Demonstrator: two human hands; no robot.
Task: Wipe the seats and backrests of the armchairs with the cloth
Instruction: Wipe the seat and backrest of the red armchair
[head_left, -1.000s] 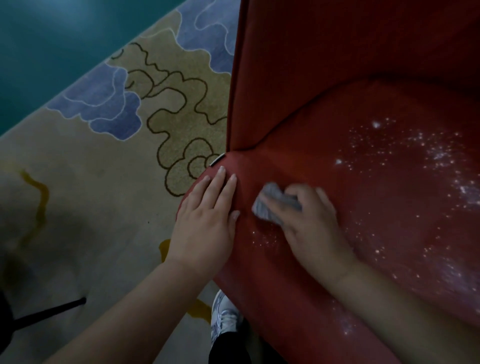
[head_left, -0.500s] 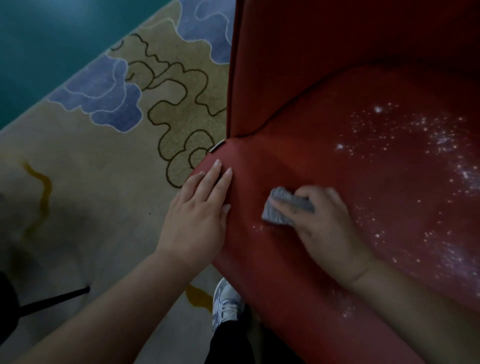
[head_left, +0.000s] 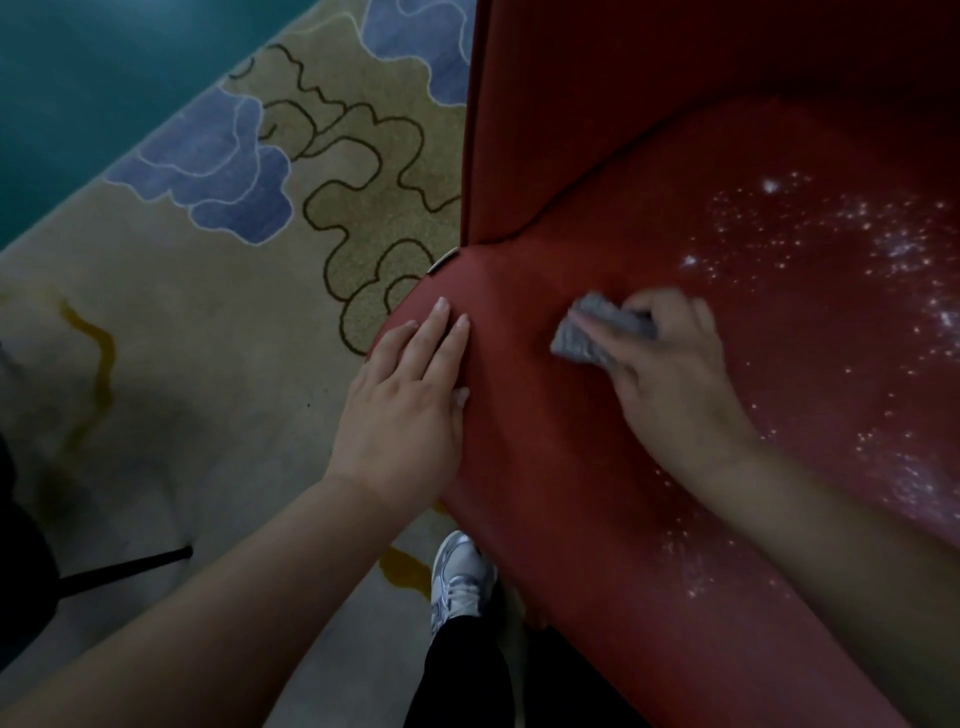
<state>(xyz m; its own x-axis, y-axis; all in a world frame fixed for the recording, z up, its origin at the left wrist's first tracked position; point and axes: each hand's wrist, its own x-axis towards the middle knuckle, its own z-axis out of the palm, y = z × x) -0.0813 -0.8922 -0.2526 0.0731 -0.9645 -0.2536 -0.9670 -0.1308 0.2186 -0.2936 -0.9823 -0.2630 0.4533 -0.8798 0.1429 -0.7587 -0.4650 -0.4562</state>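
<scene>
A red armchair (head_left: 649, 493) fills the right side, its seat dusted with white specks at the right. Its backrest (head_left: 597, 78) rises at the top. My right hand (head_left: 675, 384) grips a small grey cloth (head_left: 597, 332) and presses it onto the seat near the left front corner. My left hand (head_left: 410, 400) rests flat with straight fingers on the seat's left edge, a hand's width left of the cloth.
A beige carpet (head_left: 208, 338) with blue cloud shapes and brown outlines lies left of the chair, with teal floor (head_left: 78, 78) beyond it. My shoe (head_left: 460, 577) stands under the seat's front edge. A thin black leg (head_left: 124, 566) of some dark object crosses the lower left.
My right hand has slid the cloth a little to the right along the seat. The white specks near the front left corner are gone. My left hand keeps its place on the edge.
</scene>
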